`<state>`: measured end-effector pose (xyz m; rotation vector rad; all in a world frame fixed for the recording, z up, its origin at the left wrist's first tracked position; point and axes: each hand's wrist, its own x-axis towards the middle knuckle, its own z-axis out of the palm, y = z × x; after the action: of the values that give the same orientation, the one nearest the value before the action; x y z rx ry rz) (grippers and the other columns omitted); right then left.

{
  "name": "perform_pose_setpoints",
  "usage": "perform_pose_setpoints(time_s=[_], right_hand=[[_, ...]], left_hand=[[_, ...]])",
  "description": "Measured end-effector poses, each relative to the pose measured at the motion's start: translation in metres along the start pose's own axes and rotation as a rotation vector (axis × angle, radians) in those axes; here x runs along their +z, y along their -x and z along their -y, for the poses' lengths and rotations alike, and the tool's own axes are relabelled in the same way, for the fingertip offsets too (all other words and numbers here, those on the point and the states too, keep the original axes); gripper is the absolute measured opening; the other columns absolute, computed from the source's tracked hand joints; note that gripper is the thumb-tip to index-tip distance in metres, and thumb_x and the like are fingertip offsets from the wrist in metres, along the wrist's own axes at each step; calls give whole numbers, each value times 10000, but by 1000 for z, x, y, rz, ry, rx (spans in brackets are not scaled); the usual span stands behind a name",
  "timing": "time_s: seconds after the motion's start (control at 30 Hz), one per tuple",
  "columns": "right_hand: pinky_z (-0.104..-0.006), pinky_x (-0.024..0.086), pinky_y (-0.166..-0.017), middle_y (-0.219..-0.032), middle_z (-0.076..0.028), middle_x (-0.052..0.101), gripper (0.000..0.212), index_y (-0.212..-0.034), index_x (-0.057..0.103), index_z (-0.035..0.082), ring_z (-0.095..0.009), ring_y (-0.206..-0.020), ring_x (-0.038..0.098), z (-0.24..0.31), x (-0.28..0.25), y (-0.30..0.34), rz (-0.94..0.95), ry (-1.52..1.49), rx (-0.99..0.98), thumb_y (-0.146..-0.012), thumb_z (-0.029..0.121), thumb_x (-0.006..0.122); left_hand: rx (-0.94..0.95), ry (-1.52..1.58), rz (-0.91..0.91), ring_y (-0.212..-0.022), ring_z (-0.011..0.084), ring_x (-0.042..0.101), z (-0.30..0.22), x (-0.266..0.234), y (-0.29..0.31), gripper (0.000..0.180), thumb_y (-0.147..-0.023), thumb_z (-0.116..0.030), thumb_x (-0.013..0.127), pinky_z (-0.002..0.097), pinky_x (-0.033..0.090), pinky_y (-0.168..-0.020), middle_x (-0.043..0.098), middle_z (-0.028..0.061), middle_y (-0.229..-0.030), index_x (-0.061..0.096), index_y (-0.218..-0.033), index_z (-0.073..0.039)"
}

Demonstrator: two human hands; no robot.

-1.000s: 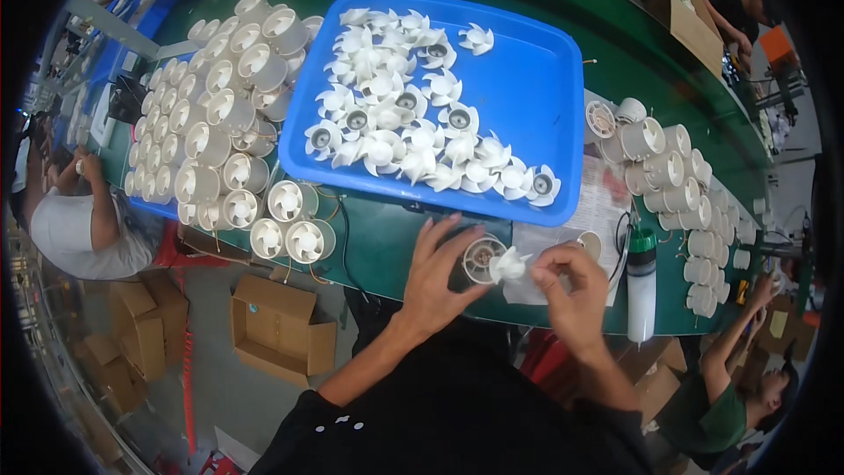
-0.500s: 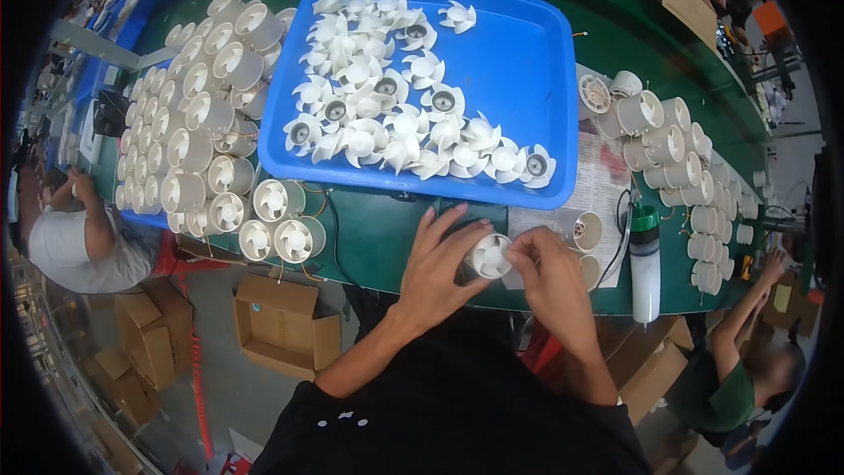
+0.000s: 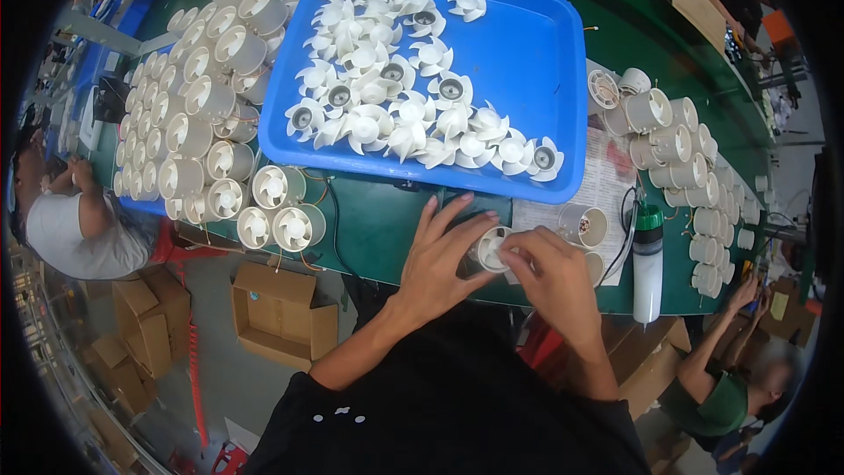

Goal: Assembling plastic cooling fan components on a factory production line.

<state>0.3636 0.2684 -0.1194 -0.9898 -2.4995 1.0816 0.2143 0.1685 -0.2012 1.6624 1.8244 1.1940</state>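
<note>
At the near edge of the green table, a small round white fan [image 3: 489, 251] sits between my hands, its bladed impeller facing up inside a cylindrical housing. My left hand [image 3: 432, 266] wraps round the housing from the left, with thumb and fingers curved against its wall. From the right, my right hand [image 3: 560, 286] pinches at the impeller's middle; its fingertips cover part of the blades. Beyond my hands lies a blue tray [image 3: 519, 53], its left and front parts heaped with loose white impellers [image 3: 365, 54]. Some impellers show a dark ring-shaped hub underside.
Assembled fans [image 3: 294, 227] and stacked cylindrical housings [image 3: 211, 97] crowd the left. More housings [image 3: 651, 110] stand right, beside a green-capped bottle [image 3: 647, 264], a printed sheet [image 3: 571, 158] and two nearer housings. Cardboard boxes [image 3: 277, 312] stand on the floor. People work at both sides.
My right fingertips have shifted slightly over the impeller while my left hand keeps its hold. The whole view has moved a little; the tray sits slightly higher and further right in it.
</note>
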Motion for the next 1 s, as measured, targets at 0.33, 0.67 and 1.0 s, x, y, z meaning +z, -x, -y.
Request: perform_pose_setpoints(time_s=[0.33,0.67,1.0], right_hand=[[-334,486,-566,-780,-100,639,110,-918,692,36,-239,-639,638,-2,-1,1,-43,41,-14,-829,68,749],[-382,429,-520,-553,-145,520,277,-759,645,-2,-324,-500,547,9,-27,6,36,59,74,-954,195,636],[-327,396,-537,-619,-133,567,247,-730,609,-40,-239,-539,519,11,-27,7,-47,-93,198,-913,117,663]], left_hand=[[11,52,-16,-1358,281,451,-3,2,3,687,-661,-162,855,567,235,-1160,630,53,-1293,601,-1294,-82],[39,21,-37,-1329,277,478,-3,3,5,691,-640,-158,874,585,221,-1163,649,52,-1254,610,-1274,-86],[-13,92,-126,-1301,300,475,2,-1,5,651,-673,-225,837,584,225,-1164,600,93,-1268,605,-1270,-107]])
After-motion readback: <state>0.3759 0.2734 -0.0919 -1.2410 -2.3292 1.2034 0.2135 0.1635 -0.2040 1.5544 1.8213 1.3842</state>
